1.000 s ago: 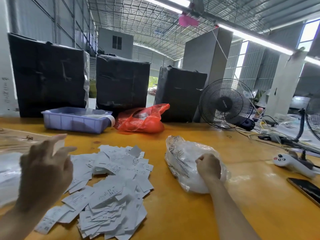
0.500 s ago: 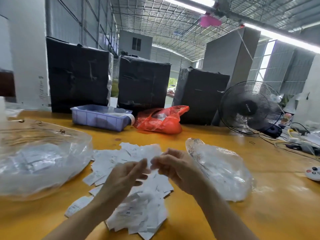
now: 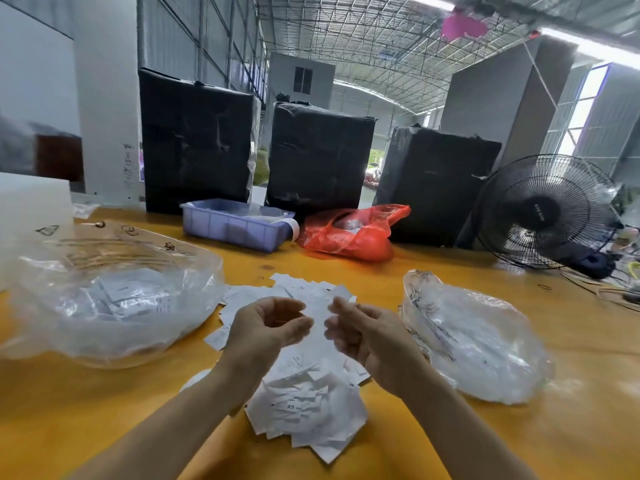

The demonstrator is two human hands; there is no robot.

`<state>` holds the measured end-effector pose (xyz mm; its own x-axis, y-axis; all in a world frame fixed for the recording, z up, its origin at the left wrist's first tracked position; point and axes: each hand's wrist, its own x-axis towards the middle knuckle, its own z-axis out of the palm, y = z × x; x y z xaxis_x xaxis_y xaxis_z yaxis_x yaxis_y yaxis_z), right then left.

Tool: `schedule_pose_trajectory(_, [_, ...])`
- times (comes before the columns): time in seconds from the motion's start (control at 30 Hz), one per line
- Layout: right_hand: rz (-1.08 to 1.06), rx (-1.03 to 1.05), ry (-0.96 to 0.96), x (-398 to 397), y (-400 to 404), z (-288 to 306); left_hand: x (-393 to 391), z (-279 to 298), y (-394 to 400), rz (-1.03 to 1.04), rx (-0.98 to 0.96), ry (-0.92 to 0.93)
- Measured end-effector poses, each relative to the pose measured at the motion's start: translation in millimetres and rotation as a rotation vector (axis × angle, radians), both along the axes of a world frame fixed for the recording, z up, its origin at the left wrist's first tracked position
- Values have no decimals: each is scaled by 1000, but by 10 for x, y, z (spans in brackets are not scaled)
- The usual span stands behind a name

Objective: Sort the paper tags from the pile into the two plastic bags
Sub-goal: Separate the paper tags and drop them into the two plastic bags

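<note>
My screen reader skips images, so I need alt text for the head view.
Two bare hands, left hand and right hand, hover with fingers loosely curled over a pile of white paper tags on a yellow table, between a clear plastic bag on the left and another on the right.

This is a warehouse or factory hall. A high corrugated metal roof on steel trusses spans overhead, with strip lights and tall sheet-metal walls. Three large bales wrapped in black plastic stand along the far edge of a long yellow bench. A blue plastic parts bin and a black fan near the far right corner suit a packing station.
</note>
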<state>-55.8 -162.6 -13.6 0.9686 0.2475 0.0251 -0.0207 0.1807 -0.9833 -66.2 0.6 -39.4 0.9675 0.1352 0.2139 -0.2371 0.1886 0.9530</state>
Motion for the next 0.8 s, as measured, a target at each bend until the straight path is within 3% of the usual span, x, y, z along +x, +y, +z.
schedule_pose_trajectory(0.1, [62,-39,61,-17,-25,18,32,-18,45,80,5,-29])
schedule_pose_trajectory(0.23, [51,-124,7,-23,-41,9,51,-33,79,74,6,-14])
schedule_pose_trajectory(0.43, [16,-168,-54,1,-60,3,24,5,74,-193,-108,122])
schedule_pose_trajectory(0.57, [6,-64,-15,23,-47,-13,-1,-5,74,-303,-54,214])
schedule_pose_trajectory(0.67, [14,28,-1,40,-37,-15,2,1,81,-266,-79,225])
schedule_pose_trajectory(0.8, [116,-33,-54,12,-2,-53,47,32,91,-160,-262,192])
